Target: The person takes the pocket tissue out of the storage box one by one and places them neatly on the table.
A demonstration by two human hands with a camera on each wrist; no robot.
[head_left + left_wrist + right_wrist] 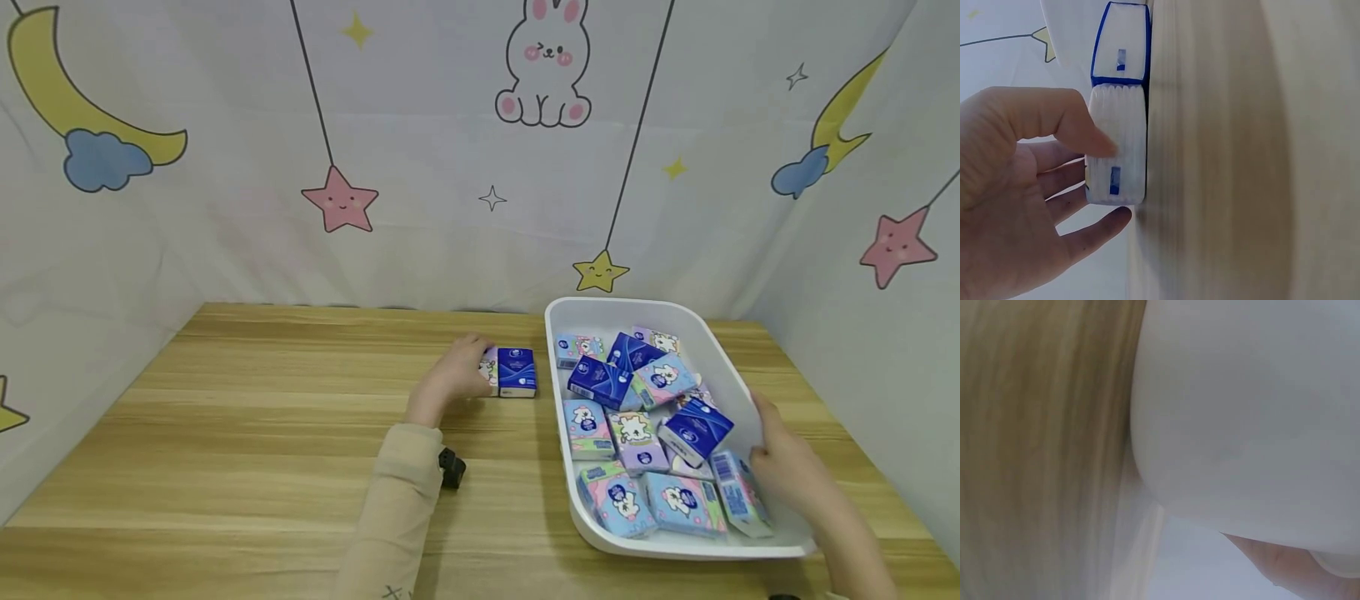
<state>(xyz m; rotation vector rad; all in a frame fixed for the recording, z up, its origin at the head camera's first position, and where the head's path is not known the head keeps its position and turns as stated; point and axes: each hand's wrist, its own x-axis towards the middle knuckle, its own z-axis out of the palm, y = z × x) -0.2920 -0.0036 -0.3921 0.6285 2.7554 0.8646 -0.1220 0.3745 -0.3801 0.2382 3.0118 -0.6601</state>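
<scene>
On the table, my left hand (459, 371) pinches a small purple tissue pack (489, 371), its thumb against the white side (1116, 128) of the pack. The palm hides most of that pack in the head view. End to end with it lies a dark blue tissue pack (517, 372). To the right stands a white plastic bin (558, 333) with several blue, purple and light-blue tissue packs (688, 504) heaped inside. My right hand (791, 467) grips the bin's right rim, thumb inside; in the right wrist view the bin's outer wall (1241, 425) covers most of that hand.
The wood-grain table (247, 433) stretches out to the left of both packs. A white curtain (435, 150) printed with stars, moons and a rabbit hangs behind the table and along its sides. A small black device (452, 468) sits at my left wrist.
</scene>
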